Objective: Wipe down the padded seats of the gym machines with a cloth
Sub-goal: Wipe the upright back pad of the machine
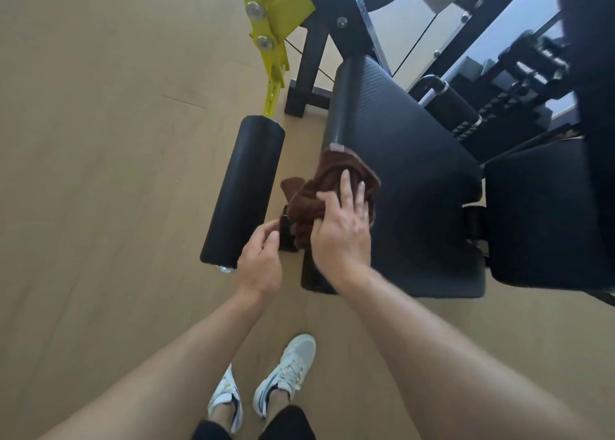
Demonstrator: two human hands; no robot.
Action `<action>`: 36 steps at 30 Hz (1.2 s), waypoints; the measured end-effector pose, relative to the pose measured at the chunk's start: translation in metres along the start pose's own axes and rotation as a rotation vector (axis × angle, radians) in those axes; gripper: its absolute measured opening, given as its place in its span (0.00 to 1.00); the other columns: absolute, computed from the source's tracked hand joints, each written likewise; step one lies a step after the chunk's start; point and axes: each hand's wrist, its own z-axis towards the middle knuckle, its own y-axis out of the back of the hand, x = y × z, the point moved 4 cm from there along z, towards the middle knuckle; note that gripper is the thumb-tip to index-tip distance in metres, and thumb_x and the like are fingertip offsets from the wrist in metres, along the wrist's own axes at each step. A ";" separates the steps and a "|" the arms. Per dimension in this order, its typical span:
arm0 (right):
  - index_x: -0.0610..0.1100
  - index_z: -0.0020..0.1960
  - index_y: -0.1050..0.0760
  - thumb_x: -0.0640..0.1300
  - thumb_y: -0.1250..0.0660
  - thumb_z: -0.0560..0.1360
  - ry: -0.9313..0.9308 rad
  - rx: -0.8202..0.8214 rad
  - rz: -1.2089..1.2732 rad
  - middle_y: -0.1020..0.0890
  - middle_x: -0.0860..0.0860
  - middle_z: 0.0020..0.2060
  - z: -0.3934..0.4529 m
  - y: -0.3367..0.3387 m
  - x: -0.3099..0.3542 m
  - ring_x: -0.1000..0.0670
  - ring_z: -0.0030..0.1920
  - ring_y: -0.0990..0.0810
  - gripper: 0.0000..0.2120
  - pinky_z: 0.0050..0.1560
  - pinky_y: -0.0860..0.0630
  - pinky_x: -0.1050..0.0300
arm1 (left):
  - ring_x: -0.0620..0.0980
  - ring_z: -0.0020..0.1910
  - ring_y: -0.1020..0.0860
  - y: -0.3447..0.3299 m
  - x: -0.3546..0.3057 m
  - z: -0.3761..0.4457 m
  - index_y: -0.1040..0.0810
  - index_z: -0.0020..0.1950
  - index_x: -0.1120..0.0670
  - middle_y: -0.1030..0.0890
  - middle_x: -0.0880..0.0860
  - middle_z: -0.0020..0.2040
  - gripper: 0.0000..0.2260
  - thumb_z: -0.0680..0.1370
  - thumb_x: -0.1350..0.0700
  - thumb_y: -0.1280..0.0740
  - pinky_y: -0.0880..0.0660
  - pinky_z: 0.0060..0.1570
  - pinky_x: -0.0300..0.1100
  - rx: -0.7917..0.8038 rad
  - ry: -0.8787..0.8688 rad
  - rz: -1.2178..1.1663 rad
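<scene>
Two hands working at the padded seat [409,186], right hand [342,230] pressing the brown cloth [319,190] with straight fingers on the seat's near-left edge, left hand [261,263] beside it, grip curling on a small black object [287,233], foam roller [244,190] further left.

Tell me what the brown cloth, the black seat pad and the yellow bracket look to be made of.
Brown cloth: soft terry-like fabric, judging by its fuzzy, crumpled folds.
Black seat pad: probably vinyl over padding; fine textured grain, dull sheen.
Yellow bracket: painted metal, with flat plates and bolts.
</scene>
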 end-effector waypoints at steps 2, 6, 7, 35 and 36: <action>0.49 0.69 0.28 0.42 0.41 0.81 0.002 0.022 -0.010 0.50 0.47 0.83 -0.041 -0.006 0.004 0.40 0.82 0.57 0.16 0.79 0.62 0.44 | 0.51 0.65 0.23 0.002 0.011 -0.016 0.25 0.65 0.46 0.21 0.49 0.63 0.13 0.85 0.54 0.44 0.27 0.66 0.48 -0.001 0.087 -0.096; 0.54 0.67 0.26 0.42 0.42 0.83 -0.001 0.137 -0.026 0.45 0.51 0.82 -0.102 -0.009 0.008 0.44 0.83 0.57 0.15 0.79 0.59 0.48 | 0.54 0.51 0.16 0.000 0.027 -0.074 0.21 0.65 0.55 0.16 0.57 0.59 0.15 0.85 0.51 0.43 0.20 0.43 0.46 0.228 0.434 -0.471; 0.55 0.67 0.26 0.41 0.42 0.83 -0.035 0.170 0.021 0.43 0.53 0.82 -0.112 -0.005 0.010 0.48 0.83 0.55 0.17 0.80 0.54 0.48 | 0.53 0.45 0.15 0.001 0.027 -0.090 0.20 0.64 0.55 0.15 0.57 0.56 0.17 0.85 0.48 0.43 0.20 0.39 0.46 0.302 0.508 -0.552; 0.41 0.52 0.22 0.54 0.26 0.75 -0.662 0.120 1.133 0.12 0.44 0.46 -0.315 0.117 -0.036 0.43 0.50 0.13 0.17 0.56 0.18 0.40 | 0.62 0.55 0.17 0.006 -0.032 -0.270 0.21 0.62 0.54 0.15 0.60 0.54 0.15 0.75 0.60 0.30 0.21 0.59 0.60 0.547 0.364 -0.123; 0.40 0.48 0.23 0.53 0.26 0.76 -0.657 0.065 1.120 0.13 0.43 0.43 -0.326 0.119 -0.045 0.42 0.47 0.14 0.16 0.53 0.17 0.40 | 0.61 0.55 0.17 -0.002 -0.027 -0.277 0.21 0.62 0.53 0.15 0.59 0.54 0.16 0.75 0.60 0.30 0.21 0.59 0.59 0.550 0.355 -0.091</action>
